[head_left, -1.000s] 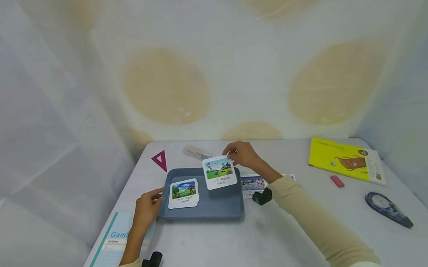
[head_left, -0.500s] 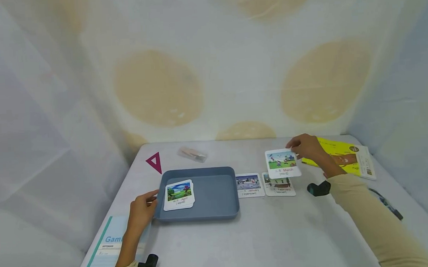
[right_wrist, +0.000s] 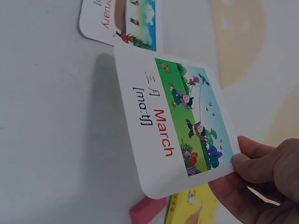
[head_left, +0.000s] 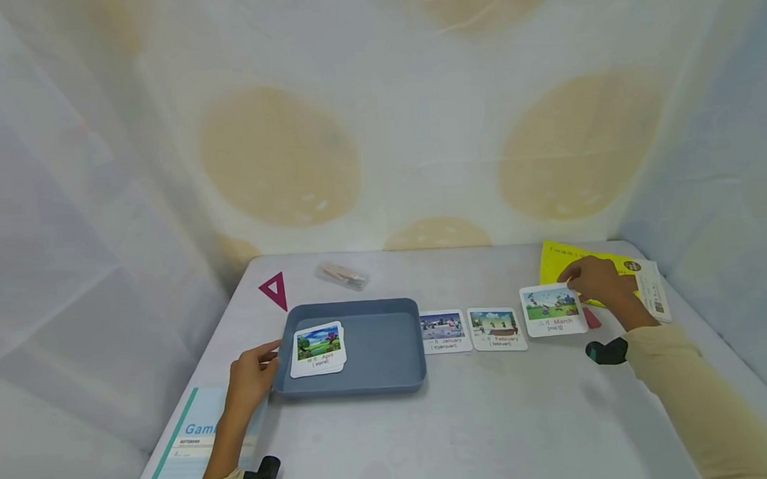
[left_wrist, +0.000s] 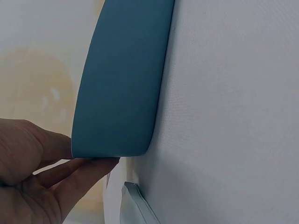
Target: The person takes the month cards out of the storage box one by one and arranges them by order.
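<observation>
My right hand point(head_left: 594, 279) pinches the far right corner of a "March" picture card point(head_left: 552, 310) point(right_wrist: 180, 130), held tilted just above the table to the right of the "February" card point(head_left: 497, 329) point(right_wrist: 119, 21) and the "January" card point(head_left: 445, 331). My left hand point(head_left: 251, 374) point(left_wrist: 44, 177) rests with straight fingers against the left wall of a blue-grey tray point(head_left: 389, 357) point(left_wrist: 124, 79). Inside the tray lies a small stack of cards point(head_left: 319, 348) with "April" on top.
A yellow book point(head_left: 616, 272) and a pink eraser point(head_left: 591, 318) point(right_wrist: 147, 210) lie by my right hand. At the back left lie a pink triangle point(head_left: 274, 290) and a clear packet point(head_left: 341, 275). A teal-edged notebook point(head_left: 187, 448) sits at the front left.
My right hand carried the March card from over the tray rightwards past January and February and lowered it beside February. The left hand stayed at the tray.
</observation>
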